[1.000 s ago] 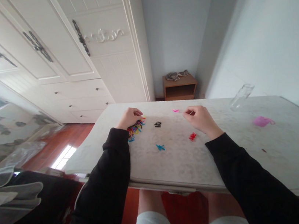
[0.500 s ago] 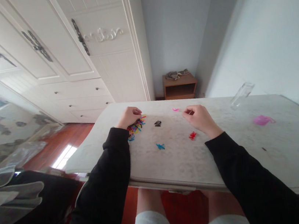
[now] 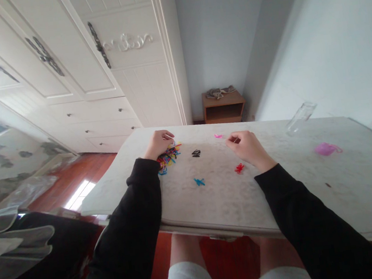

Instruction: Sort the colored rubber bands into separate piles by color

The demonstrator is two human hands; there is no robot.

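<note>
My left hand (image 3: 161,144) is closed in a pinch at the far edge of a mixed pile of small coloured rubber bands (image 3: 168,156). Whatever lies between its fingertips is too small to name. Over the table's right half, my right hand (image 3: 246,145) has its fingers curled together, and I cannot make out what is in them. Just left of it lie a few pink bands (image 3: 219,136); a red cluster (image 3: 239,168) sits below it. Between the hands are a black cluster (image 3: 196,153) and, closer to me, a blue one (image 3: 199,182).
The white table (image 3: 216,204) carries a clear glass (image 3: 301,118) at the right rear and a pink pouch-like item (image 3: 326,149) in front of it. A small dark scrap (image 3: 328,185) lies nearer. Beyond stand a white wardrobe (image 3: 151,89) and a brown nightstand (image 3: 224,106).
My left hand has risen slightly away from the pile, toward the far side. My right hand and the sorted clusters stay almost where they were.
</note>
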